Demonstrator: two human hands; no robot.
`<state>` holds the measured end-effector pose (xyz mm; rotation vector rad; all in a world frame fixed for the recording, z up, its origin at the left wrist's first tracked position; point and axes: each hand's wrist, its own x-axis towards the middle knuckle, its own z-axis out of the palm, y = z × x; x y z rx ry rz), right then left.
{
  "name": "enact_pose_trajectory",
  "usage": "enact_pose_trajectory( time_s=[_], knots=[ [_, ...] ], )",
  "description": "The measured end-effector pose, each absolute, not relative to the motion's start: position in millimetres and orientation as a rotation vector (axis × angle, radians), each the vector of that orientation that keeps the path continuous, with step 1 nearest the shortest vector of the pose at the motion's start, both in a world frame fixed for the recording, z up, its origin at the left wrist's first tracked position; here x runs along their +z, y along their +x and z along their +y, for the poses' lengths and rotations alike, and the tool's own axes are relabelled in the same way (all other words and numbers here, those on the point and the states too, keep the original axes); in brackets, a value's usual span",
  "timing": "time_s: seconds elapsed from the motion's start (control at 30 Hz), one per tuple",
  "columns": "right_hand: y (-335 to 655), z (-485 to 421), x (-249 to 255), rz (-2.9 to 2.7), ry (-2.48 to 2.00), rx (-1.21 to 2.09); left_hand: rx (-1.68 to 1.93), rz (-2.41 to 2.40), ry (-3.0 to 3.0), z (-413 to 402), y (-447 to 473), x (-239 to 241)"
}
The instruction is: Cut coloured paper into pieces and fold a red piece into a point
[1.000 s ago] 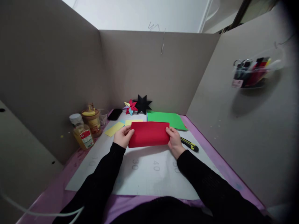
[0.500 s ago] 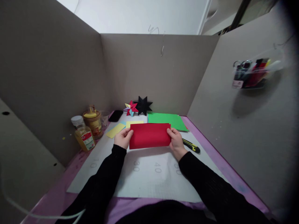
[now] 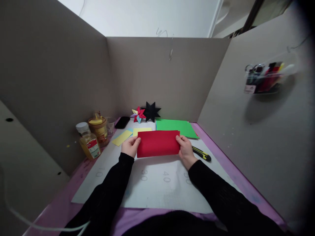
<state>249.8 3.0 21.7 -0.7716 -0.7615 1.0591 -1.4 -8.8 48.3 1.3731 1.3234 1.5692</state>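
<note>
A folded red paper [image 3: 158, 144] lies across the white mat [image 3: 157, 183] in front of me. My left hand [image 3: 130, 146] pinches its left edge, thumb on top. At the opposite end my right hand [image 3: 185, 150] grips the right edge the same way. Both sleeves are black. Behind the red sheet lie green paper [image 3: 176, 126] and yellow slips [image 3: 122, 137].
A yellow-and-black utility knife [image 3: 201, 154] lies right of my right hand. Two bottles [image 3: 90, 142] and a jar stand at the left. Paper stars [image 3: 147, 112] and a black phone [image 3: 122, 122] sit at the back. Cardboard walls enclose the desk; a pouch of pens [image 3: 264, 78] hangs on the right wall.
The view shifted slightly; my hands and the red paper stay almost in place, the paper settling a little lower on the mat.
</note>
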Motion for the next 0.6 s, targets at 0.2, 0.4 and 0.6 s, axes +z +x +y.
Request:
enact_pose_trajectory(
  time_s=[0.2, 0.4, 0.6],
  knots=[
    [246.9, 0.1, 28.9, -0.717, -0.769, 1.031, 1.601, 1.338, 1.305, 2.0, -7.2, 39.4],
    [248.3, -1.6, 35.9, -0.681, -0.748, 1.085, 1.568, 1.19, 1.186, 7.4, -7.9, 37.5],
    [248.7, -2.5, 39.4, -0.682, -0.727, 1.098, 1.581, 1.152, 1.13, 8.7, -7.2, 37.4]
  ],
)
